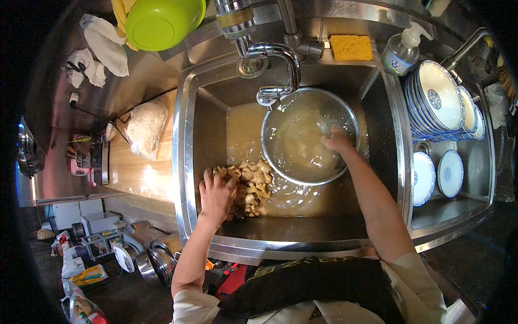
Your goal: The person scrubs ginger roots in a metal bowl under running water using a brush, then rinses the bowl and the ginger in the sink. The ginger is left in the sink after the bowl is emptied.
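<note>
My left hand (217, 197) rests on a heap of ginger roots (254, 182) in the near left corner of a stainless steel sink (299, 231). Its fingers are spread over the pieces; whether they grip one is hidden. Brownish water covers part of the sink's bottom. Beneath the chrome faucet (279, 91) stands a round metal basin (265, 156) full of cloudy, swirling water. My right hand (336, 139) dips into that water at the basin's right side, its fingertips under the surface. What they touch cannot be made out.
Stacked blue-rimmed bowls (435, 99) and plates (450, 173) fill part of the right sink compartment. Behind the sink are an orange sponge (350, 47), a pump bottle (400, 52) and a green basin (162, 24). A plastic bag (146, 127) lies on the wooden board (139, 174) at left.
</note>
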Available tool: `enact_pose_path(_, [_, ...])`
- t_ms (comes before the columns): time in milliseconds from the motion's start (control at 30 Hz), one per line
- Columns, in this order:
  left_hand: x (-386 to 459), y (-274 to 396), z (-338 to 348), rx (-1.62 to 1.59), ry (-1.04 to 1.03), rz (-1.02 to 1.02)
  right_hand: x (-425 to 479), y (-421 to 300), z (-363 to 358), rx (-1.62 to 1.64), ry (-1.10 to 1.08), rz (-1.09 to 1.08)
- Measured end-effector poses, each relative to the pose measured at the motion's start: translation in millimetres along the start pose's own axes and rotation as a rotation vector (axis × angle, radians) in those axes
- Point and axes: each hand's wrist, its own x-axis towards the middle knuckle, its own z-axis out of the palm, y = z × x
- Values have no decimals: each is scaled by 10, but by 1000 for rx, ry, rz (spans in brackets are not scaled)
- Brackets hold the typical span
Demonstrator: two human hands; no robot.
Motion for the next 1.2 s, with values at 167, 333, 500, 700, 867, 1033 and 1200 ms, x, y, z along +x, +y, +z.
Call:
enact_pose_path(167, [-227,121,-153,-155,-128,34,-38,-137,465,274,24,68])
enact_pose_path(333, [247,240,-350,-484,155,61,-110,-527,550,371,6,19])
enact_pose_path(500, [1274,840,45,-543,222,228,47,-556,916,325,-191,110])
enact_pose_path(700, [1848,1543,306,-237,-248,188,-55,-210,313,515,-388,93])
enact_pose_path(867, [1755,1637,317,-636,-255,208,-138,-46,-50,118,-23,-28])
enact_pose_path(1033, [1398,1408,-103,-1156,-411,280,-326,-213,-316,83,-260,-84])
enact_pose_path(1200, [1361,1423,-305,-1121,-713,518,-304,-87,-345,240,101,31])
